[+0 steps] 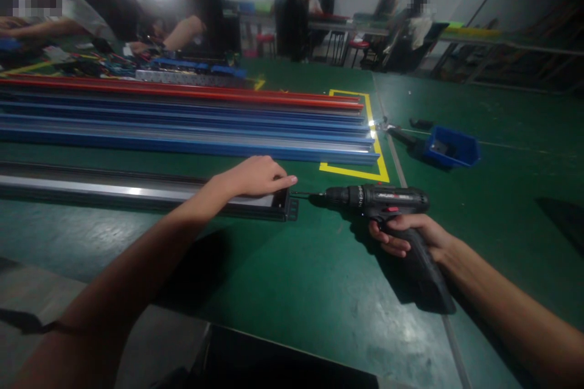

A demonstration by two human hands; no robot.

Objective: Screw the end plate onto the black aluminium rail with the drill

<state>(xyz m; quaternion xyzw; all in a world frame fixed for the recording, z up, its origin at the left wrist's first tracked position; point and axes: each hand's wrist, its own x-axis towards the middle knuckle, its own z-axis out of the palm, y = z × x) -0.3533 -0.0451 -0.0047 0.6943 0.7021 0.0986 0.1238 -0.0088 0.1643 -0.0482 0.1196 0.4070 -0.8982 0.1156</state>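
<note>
My right hand is wrapped round the handle of a black cordless drill, held level and pointing left. Its long thin bit reaches the end of a long black metal channel with a silvery strip along it. My left hand grips that channel near its right end, thumb stretched along the top and the other fingers bent over the far side, partly hidden. A small dark end piece with slots sticks out from the channel's end. Whether the bit sits in a screw is too small to tell.
Behind the channel lie several blue rails and a red rail, their ends inside yellow tape. Right of them are a pliers-like tool and a blue bin on the green table. Other people work beyond.
</note>
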